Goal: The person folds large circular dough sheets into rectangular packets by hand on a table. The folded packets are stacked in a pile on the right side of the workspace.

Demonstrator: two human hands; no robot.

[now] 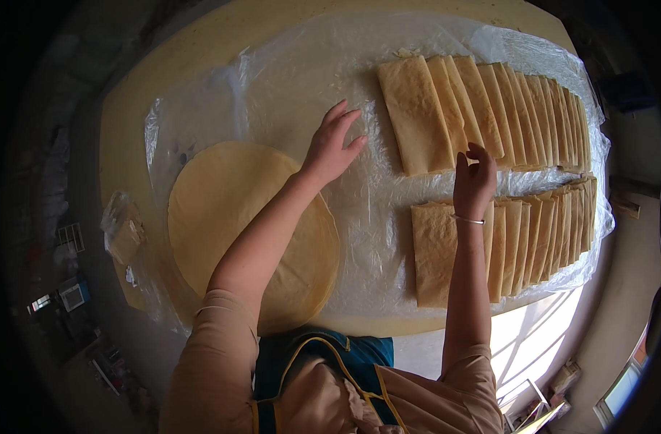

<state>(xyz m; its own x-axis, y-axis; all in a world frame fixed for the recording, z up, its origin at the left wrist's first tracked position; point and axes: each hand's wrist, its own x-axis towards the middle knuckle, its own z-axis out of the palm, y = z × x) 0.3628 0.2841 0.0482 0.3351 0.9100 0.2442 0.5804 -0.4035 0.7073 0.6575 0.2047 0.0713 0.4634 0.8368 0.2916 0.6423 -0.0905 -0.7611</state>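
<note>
My left hand (333,148) is held over the plastic film with its fingers apart and nothing in them. It is near the left end of the upper row, apart from the nearest folded flatbread (413,112). At that row's lower edge, my right hand (477,177) has curled fingers that seem to pinch the corner of a folded flatbread (448,94); the fingertips partly hide the contact. Below my left forearm lies a round stack of thin, tan flatbreads (225,195). My right wrist passes over the lower row of folded flatbreads (433,246).
Clear plastic film (374,239) covers much of the pale yellow table (139,94). Both folded rows overlap toward the right edge. A small plastic bag (124,231) with something tan inside lies at the left edge. Sunlight falls on the floor (536,340) at the lower right.
</note>
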